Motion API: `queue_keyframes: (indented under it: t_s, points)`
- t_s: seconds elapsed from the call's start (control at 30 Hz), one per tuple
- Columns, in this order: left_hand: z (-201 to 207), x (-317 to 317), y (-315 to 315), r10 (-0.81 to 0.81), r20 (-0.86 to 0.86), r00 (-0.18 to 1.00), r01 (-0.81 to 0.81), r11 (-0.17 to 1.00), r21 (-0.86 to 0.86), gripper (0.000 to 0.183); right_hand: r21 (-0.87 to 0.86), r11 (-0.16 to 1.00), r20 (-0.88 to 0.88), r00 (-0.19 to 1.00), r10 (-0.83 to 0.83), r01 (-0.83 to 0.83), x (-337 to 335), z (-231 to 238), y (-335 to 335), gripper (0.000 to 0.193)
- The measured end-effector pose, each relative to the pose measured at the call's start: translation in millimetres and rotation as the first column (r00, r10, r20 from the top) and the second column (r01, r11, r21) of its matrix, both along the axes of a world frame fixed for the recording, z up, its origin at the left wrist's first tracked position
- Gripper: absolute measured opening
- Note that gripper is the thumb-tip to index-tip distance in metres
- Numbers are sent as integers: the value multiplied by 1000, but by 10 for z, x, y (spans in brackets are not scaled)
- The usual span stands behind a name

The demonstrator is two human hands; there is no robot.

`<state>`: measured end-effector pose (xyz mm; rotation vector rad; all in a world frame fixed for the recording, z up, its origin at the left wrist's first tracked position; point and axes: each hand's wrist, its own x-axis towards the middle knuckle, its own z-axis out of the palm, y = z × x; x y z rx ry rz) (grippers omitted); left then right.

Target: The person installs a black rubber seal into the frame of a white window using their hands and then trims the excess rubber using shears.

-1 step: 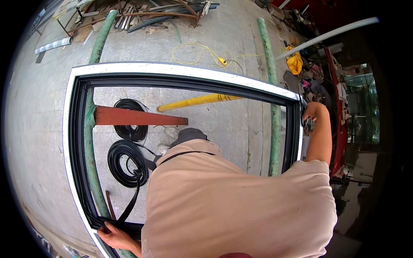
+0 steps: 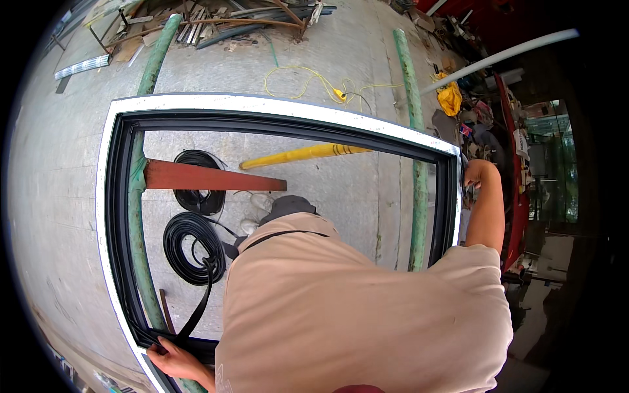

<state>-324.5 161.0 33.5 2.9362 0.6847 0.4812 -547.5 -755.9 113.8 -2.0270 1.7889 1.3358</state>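
The frame (image 2: 288, 106) lay across 2 green pipes (image 2: 419, 209) above grey floor (image 2: 350, 203); your left hand (image 2: 174, 361) touched its left edge, your right hand (image 2: 482, 173) its far-right corner, both grips unclear.

Dark lettering (image 2: 520, 141), running vertically, on a white item (image 2: 525, 151); right side

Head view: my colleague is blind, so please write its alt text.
A white-edged rectangular frame lies across green pipes, the person's left hand at its lower left, right hand at its upper right. Black strip runs from a coil toward the left hand.
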Motion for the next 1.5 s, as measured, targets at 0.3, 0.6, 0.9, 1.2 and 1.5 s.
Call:
queue_keyframes:
  t_s: [0.3, 0.6, 0.9, 1.2, 1.5]
  points:
    - [-80, -63, 18, 38, 20, 999, -37, 999, -26, 29, 47, 998, 204, 978, -46, 37, -3, -31, -45, 13]
    - [60, 168, -218, 43, 86, 995, -23, 976, -218, 21, -596, 783, 443, 741, 505, -178, -733, -179, -1065, 18]
    - [152, 72, -289, 90, 97, 991, -72, 982, -177, 19, -437, 768, 893, -124, 433, -467, 3432, 249, 2594, 31]
    - [93, 51, -290, 114, 124, 986, -92, 981, -172, 22, -697, -26, 717, -697, -24, -716, 4850, -301, 5951, 40]
    - [65, 31, -291, 156, 122, 980, -142, 983, -115, 21, -770, -202, 630, -669, -395, -605, 5182, -772, 7090, 70]
